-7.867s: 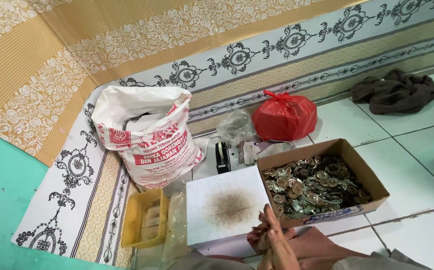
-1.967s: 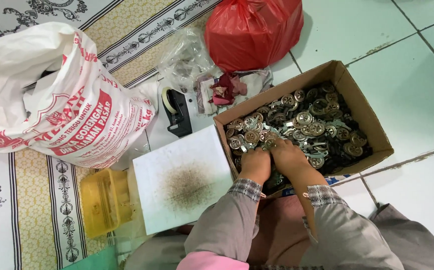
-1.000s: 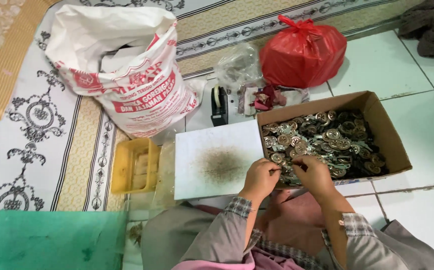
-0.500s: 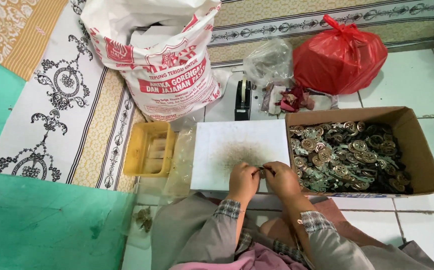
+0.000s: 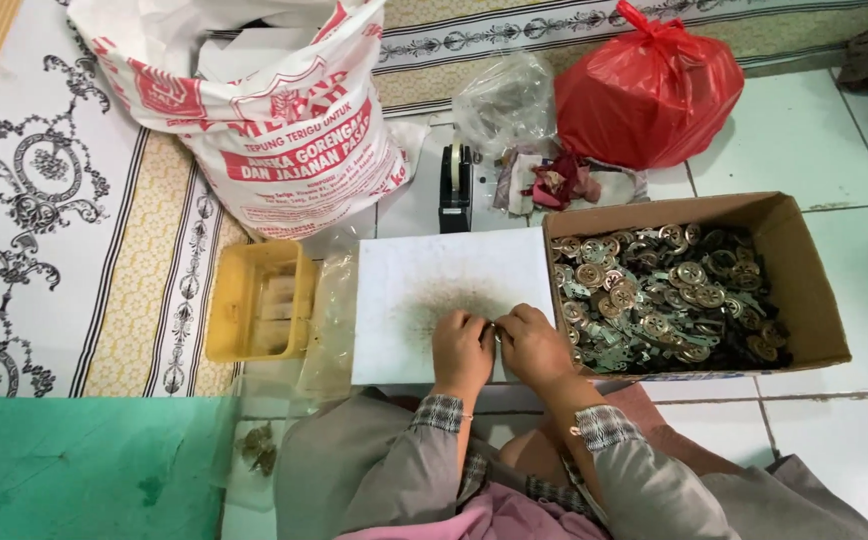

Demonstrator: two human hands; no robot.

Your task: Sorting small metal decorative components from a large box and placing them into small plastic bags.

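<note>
Left hand (image 5: 462, 345): fingers pinched on a small metal part (image 5: 495, 329) (mostly hidden); over the white board (image 5: 404, 290)
Right hand (image 5: 532, 343): pinching the same part; fingertips touching the left's
Cardboard box (image 5: 804, 270): just right of the hands; full of metal parts
Tape dispenser (image 5: 454, 185): beyond the board

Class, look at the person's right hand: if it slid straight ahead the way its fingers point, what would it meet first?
The right hand points up and left, fingertips against the left hand. It would probably meet that hand first; beyond lies the stained white board.
</note>
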